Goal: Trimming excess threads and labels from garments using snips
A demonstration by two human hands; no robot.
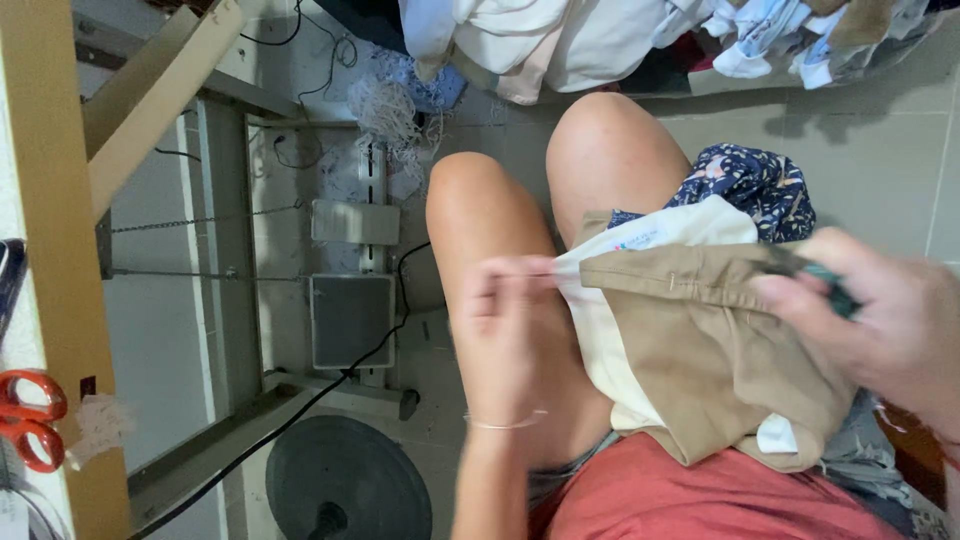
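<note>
Khaki garment (700, 340) lies over lap, waistband running left-right between hands. Left hand (505, 300) pinches its cream lining (600, 330) edge; right hand (880, 310) clenched on opposite end. Scissors (28, 420) far left on table (50, 250).

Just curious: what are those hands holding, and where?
Both hold a tan garment: left hand pinches its white lining edge, right hand grips the waistband end.

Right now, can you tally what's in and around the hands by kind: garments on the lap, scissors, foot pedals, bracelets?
Khaki garment held by left hand and right hand: 1
Navy floral cloth behind it: 1
Orange-handled scissors on the tabletop: 1
Grey foot pedals under the table: 2
Thin bracelet on the left wrist: 1
Total: 6
</note>
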